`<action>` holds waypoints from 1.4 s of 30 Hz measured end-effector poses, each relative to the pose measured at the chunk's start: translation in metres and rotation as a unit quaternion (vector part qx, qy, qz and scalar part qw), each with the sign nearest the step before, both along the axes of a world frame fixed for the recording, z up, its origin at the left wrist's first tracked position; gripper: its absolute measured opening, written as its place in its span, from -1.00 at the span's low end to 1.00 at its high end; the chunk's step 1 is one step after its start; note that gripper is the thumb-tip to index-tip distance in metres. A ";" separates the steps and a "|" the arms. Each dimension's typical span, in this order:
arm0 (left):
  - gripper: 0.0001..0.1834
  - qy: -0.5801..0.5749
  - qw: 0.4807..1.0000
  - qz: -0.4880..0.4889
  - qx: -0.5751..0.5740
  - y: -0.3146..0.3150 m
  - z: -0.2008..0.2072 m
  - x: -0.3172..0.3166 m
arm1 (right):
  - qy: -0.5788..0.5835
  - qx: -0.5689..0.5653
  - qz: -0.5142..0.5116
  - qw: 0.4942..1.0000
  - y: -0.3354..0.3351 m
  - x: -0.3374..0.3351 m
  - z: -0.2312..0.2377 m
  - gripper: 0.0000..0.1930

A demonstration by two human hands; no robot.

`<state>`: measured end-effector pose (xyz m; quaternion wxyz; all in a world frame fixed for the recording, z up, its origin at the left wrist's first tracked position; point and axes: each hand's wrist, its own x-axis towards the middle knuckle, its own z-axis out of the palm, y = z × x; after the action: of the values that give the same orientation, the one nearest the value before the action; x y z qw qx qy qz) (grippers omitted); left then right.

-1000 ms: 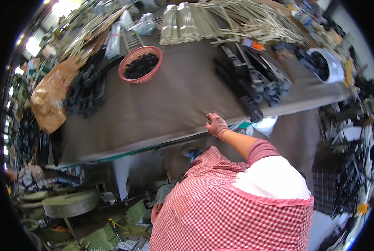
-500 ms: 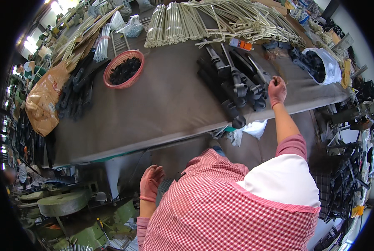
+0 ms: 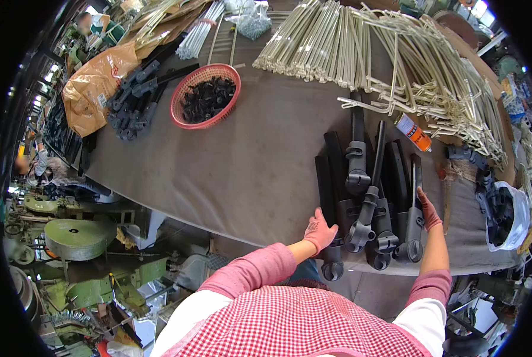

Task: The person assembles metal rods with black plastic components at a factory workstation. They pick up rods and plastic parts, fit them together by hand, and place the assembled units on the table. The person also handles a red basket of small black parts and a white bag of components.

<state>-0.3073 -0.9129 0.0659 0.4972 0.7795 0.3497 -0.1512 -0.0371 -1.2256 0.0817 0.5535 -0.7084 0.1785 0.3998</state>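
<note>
Several black tubes with dark plastic end fittings (image 3: 356, 172) lie in a bunch near the table's front edge, their round ends toward me. On the bunch's left side, my left hand (image 3: 320, 231), in a pinkish glove, rests against the outermost tube (image 3: 325, 184) with its thumb and fingers apart. My right hand (image 3: 429, 209), gloved alike, lies along the right side, fingers stretched up beside the rightmost tube (image 3: 417, 178). Neither hand is closed around a tube. Part of the right palm is hidden.
A red basket (image 3: 175, 110) of small black parts stands left of centre on the table (image 3: 260, 160). Pale rods (image 3: 313, 41) are piled at the back. An orange-and-white can (image 3: 413, 132) and a white bag (image 3: 518, 220) of dark fittings lie to the right. Machinery (image 3: 80, 240) stands at lower left.
My left hand has risen from below the table edge to the left of the tubes. My right hand has stayed at their right side, its fingers now stretched out. The view has shifted.
</note>
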 end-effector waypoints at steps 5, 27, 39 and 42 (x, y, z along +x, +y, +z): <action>-0.17 -0.076 0.991 0.088 0.063 0.000 -0.009 0.016 | -0.040 0.082 0.064 0.994 0.039 -0.010 0.008 -0.21; -0.47 -0.186 0.966 0.029 0.178 0.399 -0.010 -0.014 | -0.113 0.001 -0.046 0.993 0.402 -0.178 -0.006 -0.24; -0.76 -0.254 0.790 -0.187 0.525 0.562 0.021 -0.066 | -0.683 -0.098 0.291 0.662 0.601 -0.192 0.078 -0.63; -0.74 -0.303 0.805 -0.200 0.470 0.535 0.020 -0.118 | -0.650 0.076 0.444 0.611 0.691 -0.219 0.069 -0.77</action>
<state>-0.4250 -0.3777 0.0863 0.1096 0.9767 0.0457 0.1787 -0.2565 -0.5350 0.1511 0.3309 -0.7304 -0.5960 0.0432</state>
